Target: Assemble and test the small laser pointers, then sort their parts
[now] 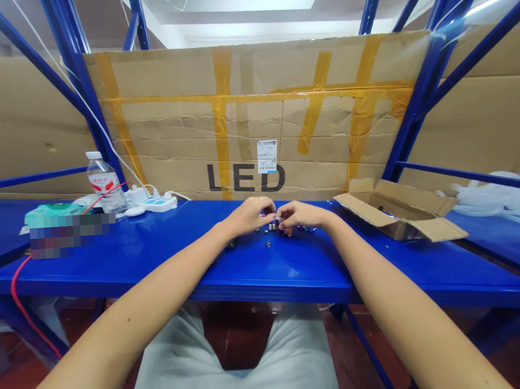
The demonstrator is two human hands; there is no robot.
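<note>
My left hand (253, 215) is over the blue table with its fingers bent and closed near the fingertips of my right hand. A thin pinkish thing shows at its fingertips, too small to name. Opposite it, my right hand (300, 215) pinches a small dark piece with a shiny top (280, 224), held close to the tabletop. Between the hands lie several small shiny metal pieces (271, 225). A separate small metal piece (268, 244) sits nearer to me. More small dark parts (305, 229) lie partly hidden beside my right hand.
An open cardboard box (396, 224) stands on the blue table (158, 256) to the right. At the left are a water bottle (105, 183), a white power strip (160, 203) with cables and a green packet (52, 213). Large cardboard (173, 141) backs the table between blue posts.
</note>
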